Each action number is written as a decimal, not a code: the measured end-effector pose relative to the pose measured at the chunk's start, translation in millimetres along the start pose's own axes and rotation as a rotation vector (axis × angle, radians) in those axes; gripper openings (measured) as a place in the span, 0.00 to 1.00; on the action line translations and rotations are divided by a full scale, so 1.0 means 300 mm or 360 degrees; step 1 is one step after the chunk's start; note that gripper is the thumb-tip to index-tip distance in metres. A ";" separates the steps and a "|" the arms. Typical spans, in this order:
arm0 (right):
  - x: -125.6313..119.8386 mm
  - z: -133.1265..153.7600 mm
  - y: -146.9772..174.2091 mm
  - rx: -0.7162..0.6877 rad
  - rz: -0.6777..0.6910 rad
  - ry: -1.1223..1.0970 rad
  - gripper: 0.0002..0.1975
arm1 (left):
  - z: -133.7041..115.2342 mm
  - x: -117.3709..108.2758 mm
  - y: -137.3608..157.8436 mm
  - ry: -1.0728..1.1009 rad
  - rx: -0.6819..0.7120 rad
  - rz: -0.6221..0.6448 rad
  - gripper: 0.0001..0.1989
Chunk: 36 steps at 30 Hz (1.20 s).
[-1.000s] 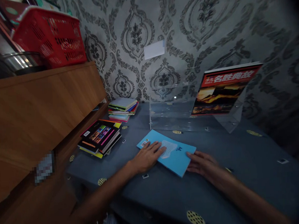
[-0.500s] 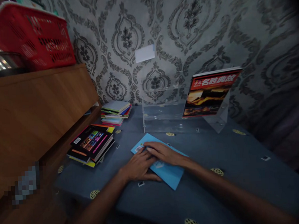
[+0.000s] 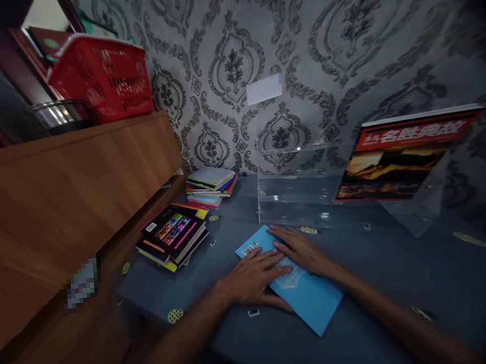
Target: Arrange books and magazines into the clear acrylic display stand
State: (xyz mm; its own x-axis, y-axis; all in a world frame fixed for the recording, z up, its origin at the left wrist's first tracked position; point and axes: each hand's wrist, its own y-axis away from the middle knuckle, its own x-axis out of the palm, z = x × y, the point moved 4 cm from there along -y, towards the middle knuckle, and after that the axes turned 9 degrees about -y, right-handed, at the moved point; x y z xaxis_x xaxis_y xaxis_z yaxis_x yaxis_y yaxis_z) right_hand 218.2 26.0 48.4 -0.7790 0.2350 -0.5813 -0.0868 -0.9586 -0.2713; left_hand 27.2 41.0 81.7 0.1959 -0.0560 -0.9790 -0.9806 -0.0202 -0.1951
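Note:
A light blue book (image 3: 317,306) lies flat and slanted on the table, with a barcode near its far left corner. My left hand (image 3: 258,276) rests across the book's left side, fingers stretched over the cover and thumb at the near edge. Beside it, my right hand (image 3: 301,249) lies flat along the far right edge with its fingers extended. Both hands are open and touch the book without gripping it. Part of the cover is hidden under them.
Behind the book stands a clear acrylic rack (image 3: 292,193) holding a red-and-black book (image 3: 400,160). To the left are a pile of dark books (image 3: 174,232) and a smaller pile (image 3: 210,181). A red basket (image 3: 111,80) and a metal bowl (image 3: 62,115) sit on the wooden cabinet (image 3: 84,179).
My right hand has slid off my left fingers toward the book's far edge, so the hands are now apart. The camera view has turned left.

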 end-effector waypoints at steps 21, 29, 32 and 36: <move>-0.119 0.147 0.291 0.0243 -0.0193 -0.0336 0.29 | -0.018 -0.001 0.000 -0.0473 0.0168 -0.0451 0.21; -0.198 0.189 0.322 0.0408 -0.0392 -0.0935 0.39 | 0.009 -0.131 -0.153 -0.0117 -0.0174 -0.0979 0.26; -0.195 0.142 0.307 0.0312 -0.0498 -0.1366 0.39 | 0.037 -0.173 -0.200 0.0024 -0.0377 -0.1118 0.26; -0.189 0.089 0.292 0.0149 -0.0661 -0.1794 0.30 | 0.066 -0.222 -0.235 0.0385 -0.0625 -0.1216 0.25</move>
State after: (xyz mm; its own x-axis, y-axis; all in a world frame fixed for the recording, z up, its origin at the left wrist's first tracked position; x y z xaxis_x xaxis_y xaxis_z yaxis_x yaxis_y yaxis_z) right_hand 238.0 -75.7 78.1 -0.7815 0.3004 0.5468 -0.4679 -0.8620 -0.1952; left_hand 83.1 65.9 159.4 0.8350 -0.0952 -0.5419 -0.5163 -0.4764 -0.7117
